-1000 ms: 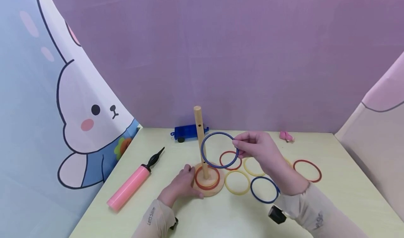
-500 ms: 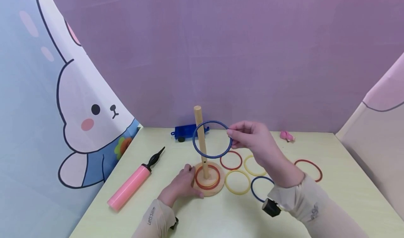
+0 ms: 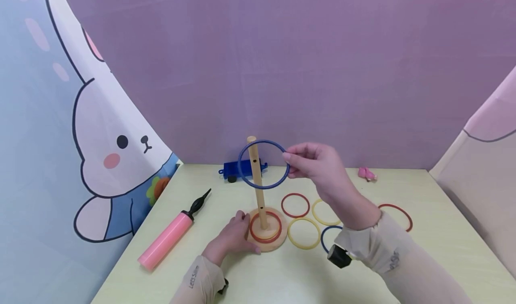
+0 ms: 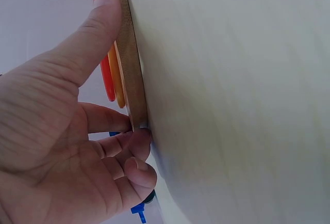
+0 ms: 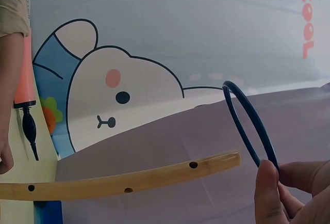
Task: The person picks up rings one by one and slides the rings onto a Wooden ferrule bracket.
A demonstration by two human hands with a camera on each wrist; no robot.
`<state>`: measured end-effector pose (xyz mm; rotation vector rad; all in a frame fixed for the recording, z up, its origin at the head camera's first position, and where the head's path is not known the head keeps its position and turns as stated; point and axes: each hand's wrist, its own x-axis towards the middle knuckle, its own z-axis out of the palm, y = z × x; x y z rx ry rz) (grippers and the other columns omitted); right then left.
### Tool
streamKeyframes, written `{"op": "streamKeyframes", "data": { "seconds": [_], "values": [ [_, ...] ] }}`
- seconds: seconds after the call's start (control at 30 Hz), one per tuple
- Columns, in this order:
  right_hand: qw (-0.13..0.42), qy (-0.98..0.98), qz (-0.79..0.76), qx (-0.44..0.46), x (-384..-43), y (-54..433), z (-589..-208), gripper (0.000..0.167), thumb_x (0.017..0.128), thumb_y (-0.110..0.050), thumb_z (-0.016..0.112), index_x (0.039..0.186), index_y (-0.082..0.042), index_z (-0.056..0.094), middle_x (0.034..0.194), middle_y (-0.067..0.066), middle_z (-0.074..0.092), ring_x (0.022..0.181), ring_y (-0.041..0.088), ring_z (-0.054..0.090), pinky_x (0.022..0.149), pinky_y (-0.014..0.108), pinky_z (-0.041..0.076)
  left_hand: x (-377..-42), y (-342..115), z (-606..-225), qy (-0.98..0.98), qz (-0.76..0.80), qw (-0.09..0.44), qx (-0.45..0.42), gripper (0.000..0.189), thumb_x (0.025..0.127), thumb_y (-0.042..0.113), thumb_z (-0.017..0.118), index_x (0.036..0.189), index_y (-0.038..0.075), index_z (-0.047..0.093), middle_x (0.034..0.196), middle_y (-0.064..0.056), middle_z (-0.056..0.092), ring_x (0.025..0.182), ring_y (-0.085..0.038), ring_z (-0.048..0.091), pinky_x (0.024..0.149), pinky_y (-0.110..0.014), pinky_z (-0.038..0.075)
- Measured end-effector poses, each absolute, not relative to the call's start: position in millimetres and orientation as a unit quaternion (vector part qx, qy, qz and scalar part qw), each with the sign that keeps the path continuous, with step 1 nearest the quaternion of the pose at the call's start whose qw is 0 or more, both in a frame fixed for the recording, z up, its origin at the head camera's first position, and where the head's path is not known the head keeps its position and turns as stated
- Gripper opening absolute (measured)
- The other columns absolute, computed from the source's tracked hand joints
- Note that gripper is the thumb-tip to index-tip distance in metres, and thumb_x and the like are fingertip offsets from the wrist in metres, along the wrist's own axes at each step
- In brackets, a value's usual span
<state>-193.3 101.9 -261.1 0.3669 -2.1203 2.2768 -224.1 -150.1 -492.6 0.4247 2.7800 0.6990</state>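
My right hand [image 3: 316, 163] pinches a blue ring [image 3: 264, 188] between thumb and fingers. In the head view the ring overlaps the upper part of an upright wooden post [image 3: 258, 190]; in the right wrist view the ring [image 5: 251, 111] is just beyond the post's tip [image 5: 227, 161], not around it. My left hand [image 3: 231, 234] grips the edge of the round wooden base [image 3: 276, 246], thumb on the near side and fingers on the far side. A red ring [image 3: 264, 240] and a yellow-orange ring [image 4: 117, 82] lie on the base around the post.
Right of the base lie a red ring [image 3: 295, 217], yellow rings [image 3: 303, 247], a blue ring [image 3: 322, 241] partly behind my right sleeve, and another red ring [image 3: 410, 219]. A blue toy trailer [image 3: 231, 169] stands behind the post, a pink hand pump [image 3: 167, 241] left, a small pink toy [image 3: 366, 174] back right.
My right hand has raised the blue ring and carried it leftward, from beside the lower post to near its top. The left hand has stayed on the base.
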Motion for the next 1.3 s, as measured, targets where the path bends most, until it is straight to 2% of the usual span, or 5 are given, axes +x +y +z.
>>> {"op": "streamKeyframes", "data": {
  "seconds": [0.83,1.3],
  "values": [
    [0.02,-0.657,0.745,0.113,-203,87,-253,0.023,0.09,-0.008,0.07,0.105,0.008,0.064,0.082,0.008,0.066,0.065,0.014,0.065,0.067,0.03,0.058,-224,-152,-492,0.952,0.238,0.119,0.152,0.113,0.064,0.057,0.084,0.149,0.001,0.035,0.126,-0.01,0.042,0.113,-0.026,0.046,0.098,-0.047,0.045],
    [0.015,-0.663,0.745,0.068,-216,87,-260,0.024,0.09,-0.01,0.07,0.107,0.006,0.065,0.084,0.008,0.066,0.067,0.014,0.065,0.069,0.029,0.058,-224,-151,-491,0.951,0.241,0.122,0.151,0.112,0.065,0.055,0.085,0.149,0.001,0.035,0.127,-0.01,0.042,0.113,-0.026,0.047,0.098,-0.047,0.045]
  ]
}}
